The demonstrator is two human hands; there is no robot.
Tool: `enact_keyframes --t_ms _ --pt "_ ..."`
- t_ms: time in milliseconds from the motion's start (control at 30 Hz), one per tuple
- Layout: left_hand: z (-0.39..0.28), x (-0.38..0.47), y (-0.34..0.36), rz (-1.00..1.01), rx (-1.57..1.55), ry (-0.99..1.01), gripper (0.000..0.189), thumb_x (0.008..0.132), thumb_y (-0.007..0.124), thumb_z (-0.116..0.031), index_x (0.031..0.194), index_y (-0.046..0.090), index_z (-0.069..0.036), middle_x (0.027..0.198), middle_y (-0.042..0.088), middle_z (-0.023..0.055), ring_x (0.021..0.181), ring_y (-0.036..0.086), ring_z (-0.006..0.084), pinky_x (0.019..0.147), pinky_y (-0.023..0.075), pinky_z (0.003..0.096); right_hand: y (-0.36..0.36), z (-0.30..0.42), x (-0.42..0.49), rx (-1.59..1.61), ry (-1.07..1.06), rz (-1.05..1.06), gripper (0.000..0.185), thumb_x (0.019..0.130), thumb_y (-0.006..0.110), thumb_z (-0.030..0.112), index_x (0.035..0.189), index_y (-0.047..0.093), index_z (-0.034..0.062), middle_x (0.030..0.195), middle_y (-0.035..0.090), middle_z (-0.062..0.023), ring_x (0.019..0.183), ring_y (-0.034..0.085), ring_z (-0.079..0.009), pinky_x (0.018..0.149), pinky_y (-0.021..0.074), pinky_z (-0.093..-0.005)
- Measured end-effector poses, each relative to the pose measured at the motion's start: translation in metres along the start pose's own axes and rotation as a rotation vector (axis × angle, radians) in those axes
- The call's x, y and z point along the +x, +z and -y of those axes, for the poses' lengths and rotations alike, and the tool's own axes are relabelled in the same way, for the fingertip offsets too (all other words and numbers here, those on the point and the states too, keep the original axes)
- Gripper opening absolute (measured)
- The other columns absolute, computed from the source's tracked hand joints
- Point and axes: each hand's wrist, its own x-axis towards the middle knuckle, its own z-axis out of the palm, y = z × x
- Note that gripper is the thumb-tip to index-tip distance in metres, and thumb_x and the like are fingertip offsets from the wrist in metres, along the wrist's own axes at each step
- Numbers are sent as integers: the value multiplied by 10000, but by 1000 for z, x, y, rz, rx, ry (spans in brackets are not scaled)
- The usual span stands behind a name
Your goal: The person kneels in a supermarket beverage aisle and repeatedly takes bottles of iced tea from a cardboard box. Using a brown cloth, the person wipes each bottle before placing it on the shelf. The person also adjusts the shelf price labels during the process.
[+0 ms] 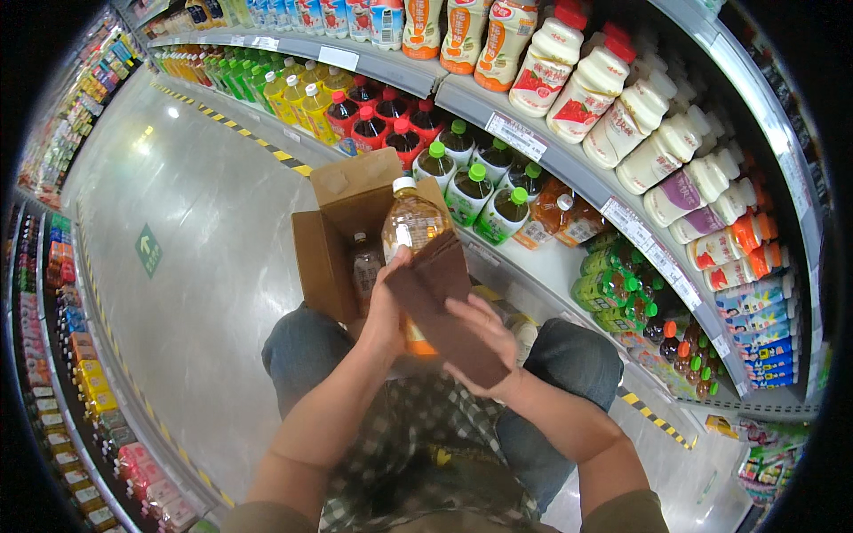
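My left hand (388, 310) holds a large plastic bottle of amber drink (413, 216) with a white cap, tilted a little in front of me. A dark brown cloth (446, 300) lies across the bottle's side, and my right hand (485, 333) holds its lower part. Just behind the bottle an open cardboard box (320, 266) stands with its flaps up. Inside it is another white-capped bottle (365, 270). The lower part of the held bottle is partly hidden by the cloth and my hands.
Bottles with green caps (476, 186) and red caps (366, 130) fill the low shelf ahead. White milk-drink bottles (586, 93) stand above the grey shelf edge (533, 143). Yellow-black tape (253, 136) marks the grey floor (200, 220). More stocked shelves (86, 373) run along the left.
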Motion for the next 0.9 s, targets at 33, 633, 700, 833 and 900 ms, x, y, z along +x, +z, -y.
enact_keyframes --t_ms 33,633,700,833,900 --pt "-5 2 -2 152 -92 -11 520 887 537 -402 1229 429 -25 1182 519 102 1050 533 217 884 442 362 0 2 -1 -40 -35 67 481 684 764 192 1094 615 -12 1178 590 -169 1174 521 -278 1031 336 -444" --pt "17 -32 26 72 464 44 761 799 652 -435 1317 326 17 1220 471 145 1105 481 218 958 371 347 -6 -38 17 922 985 -469 615 936 463 473 1301 398 -19 1264 466 -98 1149 434 -170 966 364 -312" --pt "13 -29 26 28 481 137 731 801 650 -437 1289 359 23 1189 490 144 1079 492 210 935 388 338 4 -36 13 858 1016 -448 641 937 436 502 1308 383 -19 1273 458 -100 1157 431 -166 965 367 -307" --pt "1 -22 23 -121 419 258 678 805 647 -443 1234 412 25 1125 524 131 1011 518 190 879 421 316 13 -18 2 470 703 -172 591 964 391 460 1324 369 -8 1283 457 -109 1174 426 -182 972 362 -314" --pt "-6 -17 21 -190 471 270 659 811 644 -448 1217 418 20 1102 531 121 966 531 178 849 436 306 15 -10 1 378 674 -146 571 972 379 445 1317 378 -10 1257 479 -103 1152 447 -180 960 374 -314"
